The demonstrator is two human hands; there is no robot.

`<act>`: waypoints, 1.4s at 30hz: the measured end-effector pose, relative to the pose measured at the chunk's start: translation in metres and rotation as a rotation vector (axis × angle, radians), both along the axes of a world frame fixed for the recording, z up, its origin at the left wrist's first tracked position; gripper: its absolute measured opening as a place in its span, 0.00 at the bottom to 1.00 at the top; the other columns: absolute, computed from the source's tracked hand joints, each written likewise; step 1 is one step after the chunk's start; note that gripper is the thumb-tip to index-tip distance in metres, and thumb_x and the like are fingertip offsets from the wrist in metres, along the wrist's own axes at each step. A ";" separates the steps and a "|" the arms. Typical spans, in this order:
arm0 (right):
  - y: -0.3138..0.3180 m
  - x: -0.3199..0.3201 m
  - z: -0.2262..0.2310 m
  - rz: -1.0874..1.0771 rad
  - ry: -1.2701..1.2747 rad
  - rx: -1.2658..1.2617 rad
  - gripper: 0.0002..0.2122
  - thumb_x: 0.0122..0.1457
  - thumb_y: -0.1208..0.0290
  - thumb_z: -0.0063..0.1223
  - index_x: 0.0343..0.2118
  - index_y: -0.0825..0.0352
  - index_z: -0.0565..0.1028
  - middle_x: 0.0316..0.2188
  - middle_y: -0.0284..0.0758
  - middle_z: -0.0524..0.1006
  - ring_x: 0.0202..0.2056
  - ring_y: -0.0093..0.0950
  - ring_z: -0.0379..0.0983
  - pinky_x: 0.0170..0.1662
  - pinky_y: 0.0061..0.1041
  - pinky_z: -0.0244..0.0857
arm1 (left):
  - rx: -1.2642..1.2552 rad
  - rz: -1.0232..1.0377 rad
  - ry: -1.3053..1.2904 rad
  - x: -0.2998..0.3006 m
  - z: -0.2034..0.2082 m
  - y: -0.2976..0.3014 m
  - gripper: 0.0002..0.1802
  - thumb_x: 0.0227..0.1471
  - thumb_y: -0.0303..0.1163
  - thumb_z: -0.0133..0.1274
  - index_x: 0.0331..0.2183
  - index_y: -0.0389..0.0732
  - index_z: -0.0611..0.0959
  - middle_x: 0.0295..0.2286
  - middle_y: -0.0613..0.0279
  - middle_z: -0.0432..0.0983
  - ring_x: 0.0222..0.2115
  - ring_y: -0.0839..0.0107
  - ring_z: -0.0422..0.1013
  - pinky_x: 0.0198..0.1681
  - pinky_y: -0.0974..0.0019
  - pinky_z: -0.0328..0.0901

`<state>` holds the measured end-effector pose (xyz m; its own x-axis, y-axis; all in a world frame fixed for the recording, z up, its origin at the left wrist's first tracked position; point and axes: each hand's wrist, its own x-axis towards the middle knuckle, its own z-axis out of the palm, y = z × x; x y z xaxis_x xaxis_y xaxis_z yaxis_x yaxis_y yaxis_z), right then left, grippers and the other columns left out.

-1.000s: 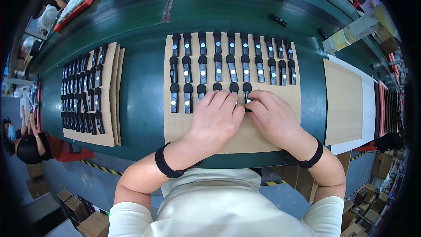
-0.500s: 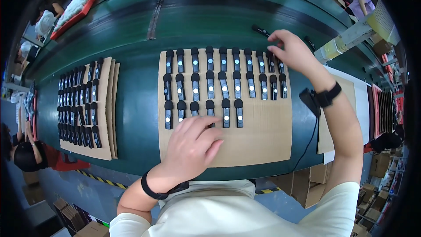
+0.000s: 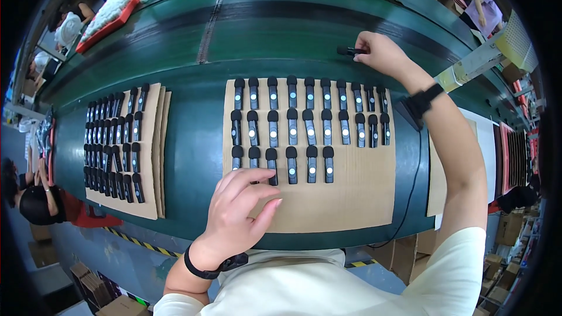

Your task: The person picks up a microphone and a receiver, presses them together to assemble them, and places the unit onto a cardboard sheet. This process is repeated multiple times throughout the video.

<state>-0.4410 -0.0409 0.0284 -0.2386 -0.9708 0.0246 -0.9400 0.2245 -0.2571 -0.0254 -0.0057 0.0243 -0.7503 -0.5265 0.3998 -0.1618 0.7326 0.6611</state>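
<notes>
My right hand (image 3: 379, 52) is out over the green conveyor belt, its thumb and fingers pinched on a small black clip-on microphone (image 3: 344, 51) with a foam tip that points left. Nearer to me, a cardboard sheet (image 3: 345, 210) carries rows of the same microphones (image 3: 293, 131), foam ends away from me, each with a pale round dot. The third row is shorter and stops right of the middle. My left hand (image 3: 237, 208) hovers at that row's left part with fingers curved and apart, nothing between them, and hides the lower ends of some microphones.
At left lies a stack of cardboard sheets (image 3: 159, 199) bearing more microphones. A black device with a cable (image 3: 410, 111) sits beside my right wrist. A post (image 3: 468, 70) rises at the right. Across the belt stands a red tray (image 3: 111, 26) of white items. Other people work at the sides.
My right hand has moved slightly left and closed on the microphone on the belt. My left hand has shifted a little down and left relative to the microphones. The view has shifted slightly.
</notes>
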 end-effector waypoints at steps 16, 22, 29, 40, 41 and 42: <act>0.175 0.216 0.014 0.292 -0.611 -0.477 0.12 0.46 0.79 0.64 0.33 0.69 0.74 0.28 0.37 0.77 0.31 0.33 0.73 0.36 0.28 0.65 | 0.336 -0.234 0.097 -0.012 0.014 0.011 0.15 0.41 0.24 0.63 0.35 0.33 0.82 0.36 0.51 0.79 0.38 0.59 0.75 0.48 0.57 0.66; 0.177 0.243 0.007 0.208 -0.614 -0.632 0.15 0.42 0.78 0.66 0.35 0.68 0.75 0.30 0.37 0.78 0.30 0.36 0.73 0.35 0.32 0.65 | 0.173 -0.219 0.176 -0.006 0.008 0.017 0.17 0.40 0.25 0.64 0.36 0.34 0.81 0.33 0.54 0.80 0.35 0.59 0.76 0.49 0.52 0.65; 0.179 0.250 0.000 0.195 -0.581 -0.676 0.15 0.41 0.80 0.67 0.35 0.67 0.75 0.30 0.37 0.78 0.30 0.35 0.73 0.35 0.31 0.65 | 0.091 -0.224 0.189 -0.003 0.008 0.021 0.15 0.40 0.22 0.63 0.35 0.35 0.80 0.31 0.56 0.79 0.33 0.61 0.75 0.50 0.48 0.63; 0.184 0.251 -0.006 0.178 -0.675 -0.694 0.15 0.43 0.82 0.65 0.36 0.69 0.76 0.31 0.37 0.78 0.32 0.34 0.74 0.36 0.30 0.65 | 0.142 -0.204 0.192 -0.007 0.003 0.024 0.14 0.41 0.23 0.63 0.34 0.35 0.80 0.31 0.56 0.79 0.33 0.60 0.75 0.51 0.48 0.62; 0.184 0.252 -0.006 0.158 -0.731 -0.704 0.14 0.44 0.81 0.64 0.36 0.69 0.76 0.31 0.38 0.78 0.32 0.34 0.74 0.37 0.30 0.66 | 0.189 -0.206 0.183 -0.008 0.000 0.025 0.14 0.42 0.24 0.63 0.34 0.34 0.80 0.31 0.56 0.79 0.34 0.60 0.75 0.52 0.48 0.62; 0.185 0.252 -0.005 0.138 -0.788 -0.714 0.14 0.45 0.81 0.64 0.36 0.69 0.76 0.32 0.39 0.78 0.33 0.34 0.74 0.38 0.30 0.66 | 0.236 -0.207 0.173 -0.008 -0.002 0.025 0.14 0.42 0.25 0.63 0.34 0.34 0.80 0.31 0.55 0.79 0.34 0.60 0.75 0.52 0.48 0.62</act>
<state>-0.1890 0.1439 0.0232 -0.3242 -0.8125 0.4845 -0.4574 -0.3136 -0.8321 -0.0338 0.0194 0.0226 -0.7824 -0.4634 0.4160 0.1035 0.5620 0.8206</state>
